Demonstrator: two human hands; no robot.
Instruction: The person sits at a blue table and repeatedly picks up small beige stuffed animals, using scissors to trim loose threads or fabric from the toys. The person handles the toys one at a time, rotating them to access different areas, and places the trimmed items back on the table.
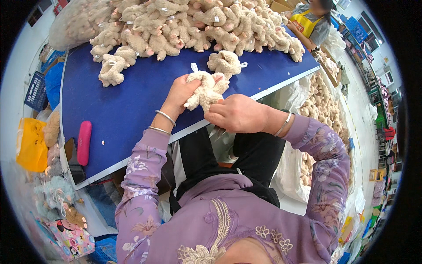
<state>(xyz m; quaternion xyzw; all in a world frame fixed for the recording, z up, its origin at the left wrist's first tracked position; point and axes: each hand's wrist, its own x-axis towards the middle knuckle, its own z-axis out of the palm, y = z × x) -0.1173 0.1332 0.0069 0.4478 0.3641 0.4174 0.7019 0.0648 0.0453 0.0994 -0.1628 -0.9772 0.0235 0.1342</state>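
My left hand (183,94) grips a small cream plush animal (206,87) by its side, thumb on top. The toy has pink ear linings and a white loop tag standing up. My right hand (239,112) is closed at the toy's lower edge, its fingertips against the fleece. Below that fist protrude the pointed metal blades of a small tool (217,132), apparently snips; its grip is hidden in the palm. Just beyond lies another cream plush animal (225,62) with a white loop. Both hands are over the front edge of the blue table (148,85).
A large heap of cream plush toys (184,26) covers the table's far side. A pink case (84,143) and a dark phone-like object (74,161) lie at left. An open sack of plush pieces (318,102) stands right. A person in a yellow apron (305,24) works at far right.
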